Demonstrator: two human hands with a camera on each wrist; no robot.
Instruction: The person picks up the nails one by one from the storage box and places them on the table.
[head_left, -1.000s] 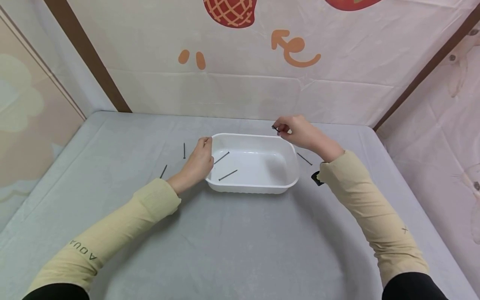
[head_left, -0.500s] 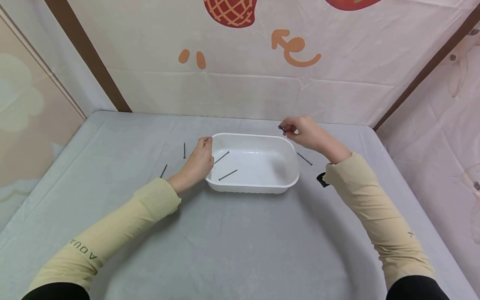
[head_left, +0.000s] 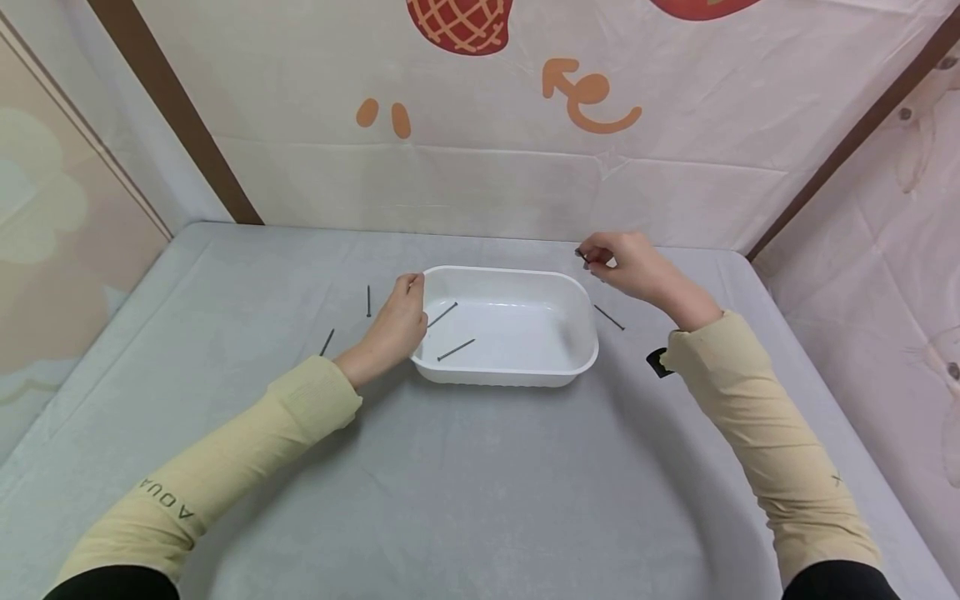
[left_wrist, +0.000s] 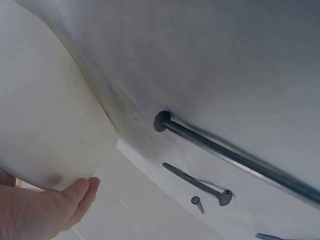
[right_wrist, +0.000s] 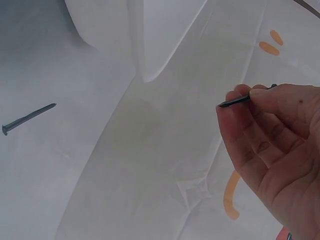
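Nail (right_wrist: 236, 101) pinched, tray (head_left: 495, 374) gripped at one end

The nail is held in the air near the tray's far right corner, pinched between the thumb and fingertips of the right hand (head_left: 626, 267); a grip suited, it seems, to a slim shaft. The tray's left end is clasped by the left hand (head_left: 393, 323), probably to prevent sliding. Two nails (head_left: 456, 350) are seen inside. On the grey table (head_left: 480, 500), two others (head_left: 368, 302) are scattered leftward, a single one (head_left: 609, 317) rightward.

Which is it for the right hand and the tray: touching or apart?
Apart. The right wrist view shows backdrop between the right hand and the tray.
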